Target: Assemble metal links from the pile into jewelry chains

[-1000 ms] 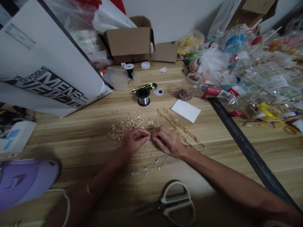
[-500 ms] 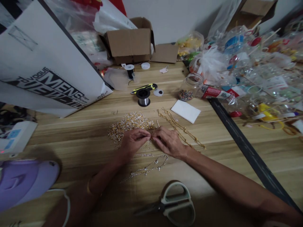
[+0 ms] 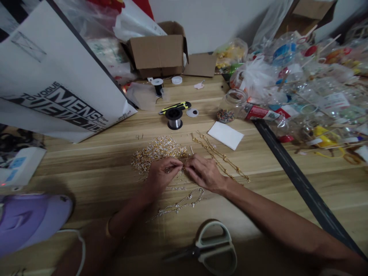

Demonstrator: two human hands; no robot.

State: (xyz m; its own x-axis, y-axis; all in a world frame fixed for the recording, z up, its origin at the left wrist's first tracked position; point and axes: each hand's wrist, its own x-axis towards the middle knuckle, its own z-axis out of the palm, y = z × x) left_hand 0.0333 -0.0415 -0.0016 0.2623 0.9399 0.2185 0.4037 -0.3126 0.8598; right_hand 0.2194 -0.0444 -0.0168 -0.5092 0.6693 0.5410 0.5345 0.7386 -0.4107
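Note:
My left hand (image 3: 164, 173) and my right hand (image 3: 204, 172) meet fingertip to fingertip over the wooden table. Both are pinched closed on something too small to make out. A heap of gold and silver jewellery pieces (image 3: 158, 151) lies just beyond my left hand. Gold chains (image 3: 220, 155) stretch out past my right hand, towards the right. Nearer to me, a silver chain (image 3: 181, 203) with charms lies in a loop below my hands. A short pale stick (image 3: 191, 150) is beside my right fingertips.
Scissors (image 3: 214, 247) lie at the front. Behind the heap are a wire spool (image 3: 174, 119), a yellow-black cutter (image 3: 178, 106) and a bead jar (image 3: 230, 105). A white card (image 3: 225, 135) lies right of centre. Plastic bottles (image 3: 316, 92) crowd the right; a purple appliance (image 3: 31, 222) stands left.
My left hand has shifted very slightly, its fingertips still against those of my right hand. Everything else looks the same.

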